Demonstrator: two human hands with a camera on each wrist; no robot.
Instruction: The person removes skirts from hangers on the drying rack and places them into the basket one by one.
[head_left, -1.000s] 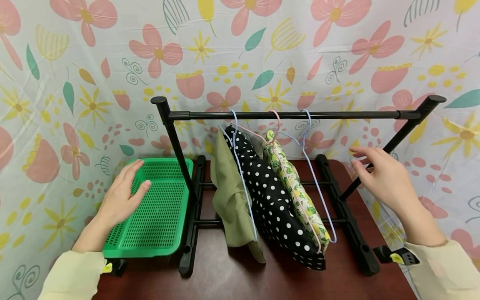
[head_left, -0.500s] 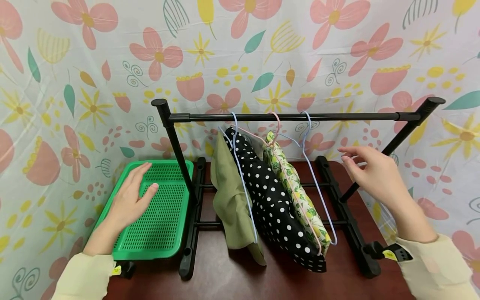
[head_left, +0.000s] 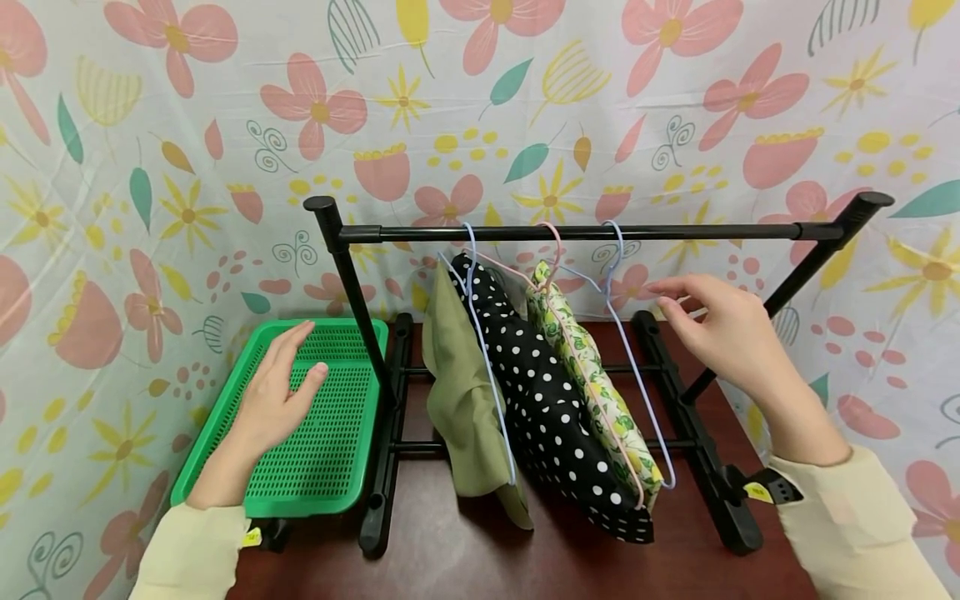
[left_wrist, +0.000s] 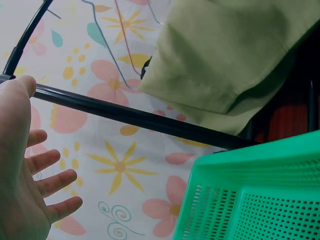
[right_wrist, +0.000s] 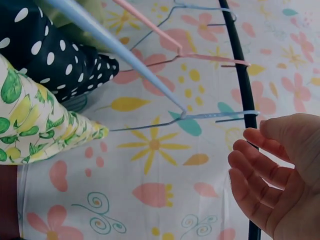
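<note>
My left hand [head_left: 277,408] hovers over the green basket [head_left: 352,500], fingers extended, holding nothing. To the right of the hangers, my right hand [head_left: 723,333] hangs in the air with fingers loosely bent and nothing in them. Nearest to it is a blue hanger [head_left: 637,358] on the rack's black bar [head_left: 690,232], with no gap-filling grip on it. Further left on the bar hang a pink hanger [head_left: 576,354] and another blue hanger [head_left: 483,350]. Olive cloth [head_left: 457,400], black polka-dot cloth [head_left: 551,408] and lemon-print cloth [head_left: 570,333] hang among them.
The black rack stands on a dark red table [head_left: 420,542], its right upright [head_left: 795,275] behind my right hand and its left upright [head_left: 360,308] beside the basket. A flower-print curtain [head_left: 480,108] covers the back and sides.
My right hand has moved left toward the nearest blue hanger. My left hand has shifted right over the basket. The hangers and cloths stay where they were.
</note>
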